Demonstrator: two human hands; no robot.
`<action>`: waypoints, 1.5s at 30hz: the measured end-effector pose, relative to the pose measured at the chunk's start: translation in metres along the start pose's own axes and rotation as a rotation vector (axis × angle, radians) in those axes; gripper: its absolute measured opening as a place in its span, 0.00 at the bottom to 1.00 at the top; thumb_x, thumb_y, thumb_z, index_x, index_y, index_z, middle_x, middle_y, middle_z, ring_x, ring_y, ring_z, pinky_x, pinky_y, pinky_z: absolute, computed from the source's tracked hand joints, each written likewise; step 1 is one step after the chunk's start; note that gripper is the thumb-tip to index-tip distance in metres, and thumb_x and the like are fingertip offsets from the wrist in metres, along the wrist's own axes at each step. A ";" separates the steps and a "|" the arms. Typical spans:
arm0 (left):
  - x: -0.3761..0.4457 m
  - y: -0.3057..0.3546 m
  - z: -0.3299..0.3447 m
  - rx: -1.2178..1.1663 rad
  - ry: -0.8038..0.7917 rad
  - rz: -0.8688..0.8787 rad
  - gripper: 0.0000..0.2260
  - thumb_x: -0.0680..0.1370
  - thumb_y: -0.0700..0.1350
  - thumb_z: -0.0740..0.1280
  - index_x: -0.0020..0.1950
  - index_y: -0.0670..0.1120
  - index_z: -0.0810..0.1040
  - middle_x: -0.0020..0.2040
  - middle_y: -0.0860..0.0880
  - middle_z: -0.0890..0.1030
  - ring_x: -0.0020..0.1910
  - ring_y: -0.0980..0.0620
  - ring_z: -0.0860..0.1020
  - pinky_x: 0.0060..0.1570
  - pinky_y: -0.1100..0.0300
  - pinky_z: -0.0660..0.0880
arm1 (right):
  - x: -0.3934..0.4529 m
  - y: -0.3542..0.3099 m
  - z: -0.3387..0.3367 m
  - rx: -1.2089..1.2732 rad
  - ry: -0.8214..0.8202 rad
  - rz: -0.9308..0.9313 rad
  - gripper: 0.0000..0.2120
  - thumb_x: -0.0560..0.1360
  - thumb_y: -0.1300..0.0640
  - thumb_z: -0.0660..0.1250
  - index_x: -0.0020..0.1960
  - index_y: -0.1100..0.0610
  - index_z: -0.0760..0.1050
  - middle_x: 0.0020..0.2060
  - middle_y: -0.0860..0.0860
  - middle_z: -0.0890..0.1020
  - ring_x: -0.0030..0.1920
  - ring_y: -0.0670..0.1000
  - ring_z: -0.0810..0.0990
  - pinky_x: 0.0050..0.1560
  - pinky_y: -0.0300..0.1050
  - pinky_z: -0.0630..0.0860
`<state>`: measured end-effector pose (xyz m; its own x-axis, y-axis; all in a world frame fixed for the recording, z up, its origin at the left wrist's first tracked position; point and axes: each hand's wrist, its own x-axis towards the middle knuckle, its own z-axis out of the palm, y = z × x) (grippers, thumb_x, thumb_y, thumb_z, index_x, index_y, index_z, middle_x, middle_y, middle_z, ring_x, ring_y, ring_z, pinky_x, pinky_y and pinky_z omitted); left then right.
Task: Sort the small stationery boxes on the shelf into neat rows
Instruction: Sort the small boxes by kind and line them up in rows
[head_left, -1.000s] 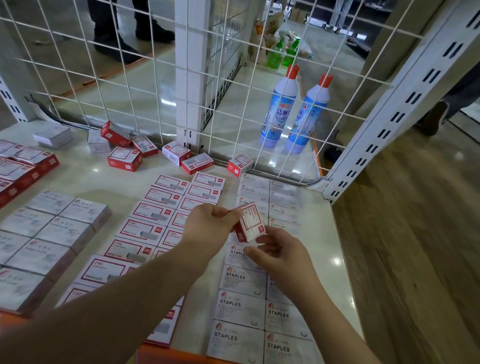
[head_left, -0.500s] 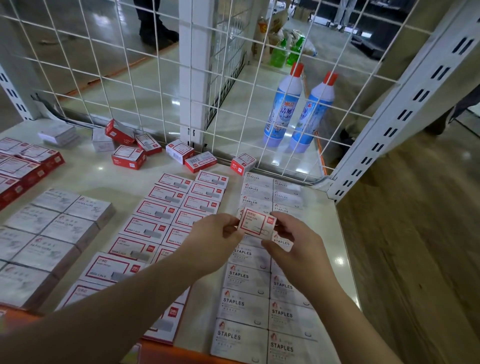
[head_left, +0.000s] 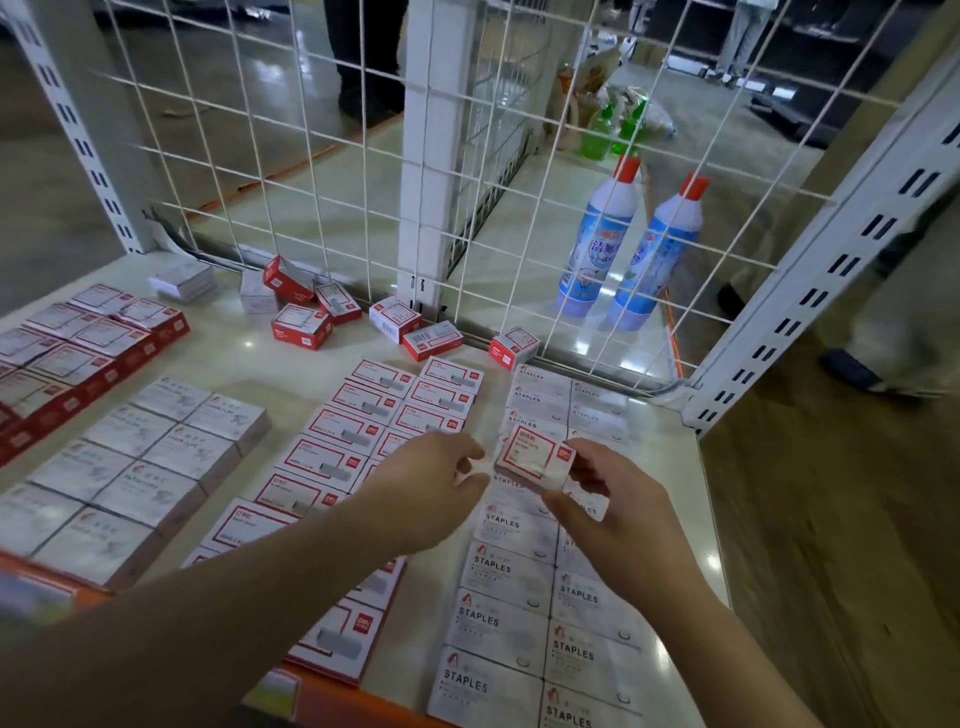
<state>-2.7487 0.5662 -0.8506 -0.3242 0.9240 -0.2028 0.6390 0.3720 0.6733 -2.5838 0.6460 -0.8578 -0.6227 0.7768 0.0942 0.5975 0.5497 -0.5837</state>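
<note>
Red-label box: now label-up and level, passed from two-handed turning to the right hand, whose grip pinches its right end above the staples rows. Left hand has let go, grip loose and empty. Placement in the red rows likely follows; loose boxes remain at the shelf's back.

Dim overhead light; glare spots on shelf; wide-angle edge distortion, motion blur.

Retail shop, stationery aisle. Evidence: white metal shelf w/ slotted uprights, wire-mesh back; multiple identical staple boxes in rows; cleaner bottles on adj. shelf.
</note>
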 end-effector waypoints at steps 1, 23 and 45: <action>-0.002 -0.001 -0.007 0.035 -0.005 -0.013 0.15 0.79 0.48 0.61 0.66 0.50 0.71 0.60 0.52 0.76 0.54 0.56 0.74 0.54 0.62 0.73 | 0.001 -0.003 -0.002 0.003 -0.010 -0.010 0.17 0.73 0.51 0.68 0.61 0.46 0.70 0.51 0.39 0.75 0.51 0.39 0.73 0.45 0.25 0.68; -0.059 -0.133 -0.188 0.626 0.121 -0.212 0.16 0.81 0.49 0.55 0.68 0.53 0.68 0.68 0.54 0.68 0.67 0.53 0.68 0.63 0.60 0.66 | 0.046 -0.143 0.055 0.049 -0.187 -0.013 0.18 0.75 0.48 0.64 0.64 0.48 0.69 0.54 0.44 0.77 0.50 0.41 0.72 0.53 0.34 0.68; -0.022 -0.284 -0.310 0.462 -0.065 -0.078 0.17 0.79 0.48 0.59 0.69 0.52 0.70 0.68 0.53 0.70 0.65 0.53 0.71 0.64 0.56 0.70 | 0.117 -0.290 0.149 -0.144 -0.118 0.120 0.12 0.76 0.50 0.64 0.59 0.49 0.73 0.49 0.42 0.76 0.51 0.44 0.75 0.51 0.40 0.71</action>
<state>-3.1393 0.4128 -0.8166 -0.3487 0.8897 -0.2947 0.8626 0.4276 0.2702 -2.9056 0.5315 -0.7976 -0.5924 0.8026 -0.0694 0.7319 0.5003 -0.4626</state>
